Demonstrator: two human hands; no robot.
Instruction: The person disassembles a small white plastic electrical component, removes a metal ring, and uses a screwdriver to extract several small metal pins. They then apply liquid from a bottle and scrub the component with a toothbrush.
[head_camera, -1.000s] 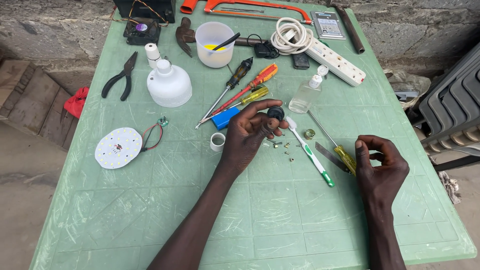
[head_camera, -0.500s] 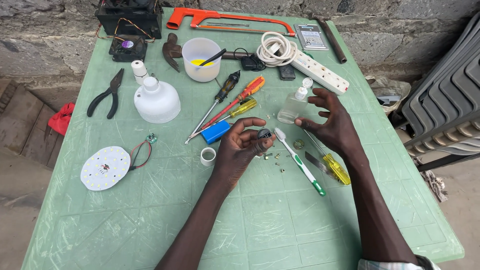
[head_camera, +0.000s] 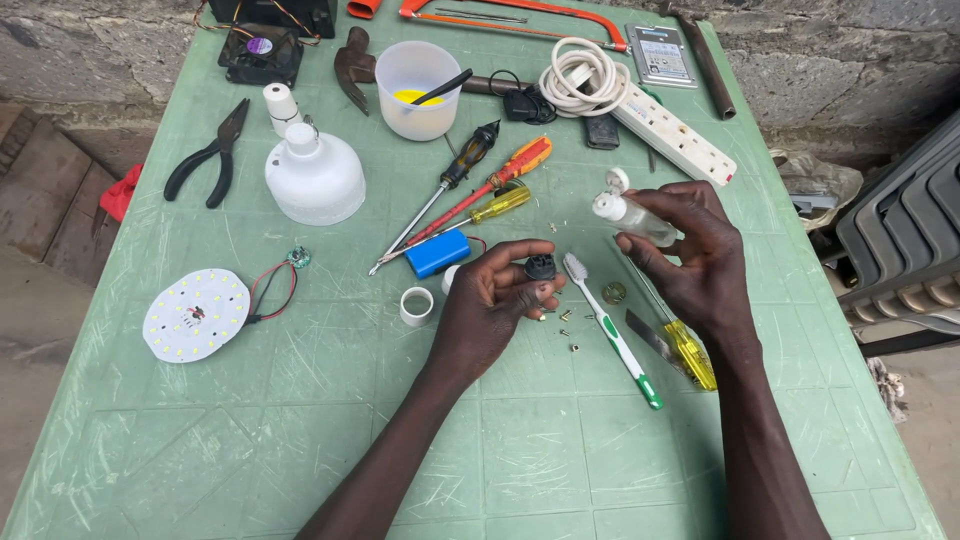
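Far left on the green plastic table (head_camera: 300, 430): round white LED board (head_camera: 196, 314), red and black leads running to a small driver board (head_camera: 297, 257). Above it, black pliers (head_camera: 208, 155) and a white bulb housing (head_camera: 314, 178), dome down. Behind, a black fan (head_camera: 260, 52) with a round purple label at its hub.

Centre: translucent cup (head_camera: 418, 88) with yellow liquid and a dark stick. Three screwdrivers (head_camera: 470, 195) lie slanted; a blue rectangular battery pack (head_camera: 438, 253) sits at their tips, a white ring (head_camera: 416, 306) just below.

Left hand (head_camera: 492, 305): fingers curled, pinching a small black part (head_camera: 540, 267) between thumb and fingertips, just above the table. Loose screws (head_camera: 565, 330) beneath it. White-and-green toothbrush (head_camera: 611, 328) lies just right.

Right hand (head_camera: 690, 250): closed round a small clear bottle (head_camera: 630, 215), white cap flipped open, held tilted near the black part. Yellow-handled screwdriver (head_camera: 690, 355) lies under the wrist.

Back right: white power strip (head_camera: 672, 135) with coiled cable, grey rectangular meter (head_camera: 660, 55).
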